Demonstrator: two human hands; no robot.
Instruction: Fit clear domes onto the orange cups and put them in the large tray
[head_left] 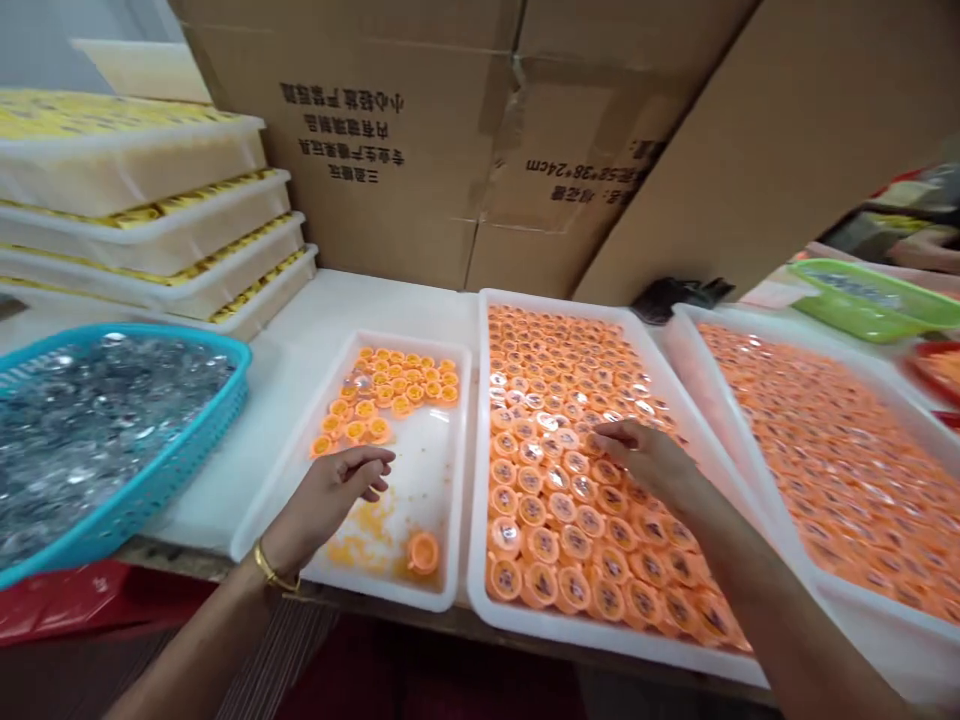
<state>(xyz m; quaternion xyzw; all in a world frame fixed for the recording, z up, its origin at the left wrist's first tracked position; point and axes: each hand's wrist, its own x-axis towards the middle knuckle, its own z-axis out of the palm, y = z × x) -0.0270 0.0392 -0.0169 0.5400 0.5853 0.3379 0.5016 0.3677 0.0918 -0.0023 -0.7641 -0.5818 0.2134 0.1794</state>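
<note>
My left hand (330, 502), with a gold bracelet (271, 570) at the wrist, hovers over the smaller white tray (459, 480). Its fingers are loosely bent and apart, with nothing visible in them. In that tray, small orange cups (377, 428) with yellowish contents cluster at the far end, and a single orange cup (424, 552) sits near the front. My right hand (649, 460) reaches over the larger white tray (481, 400), filled with rows of orange cups under shiny clear lids (575, 540). Its fingertips are pinched together at one cup; whatever they hold is hidden.
A blue basket (191, 455) of clear lids stands at left, before stacked white trays (217, 240) with yellow items. Another tray of orange cups (817, 430) and a green basket (862, 315) are at right. Cardboard boxes (435, 170) wall off the back. A person's hand (934, 245) shows far right.
</note>
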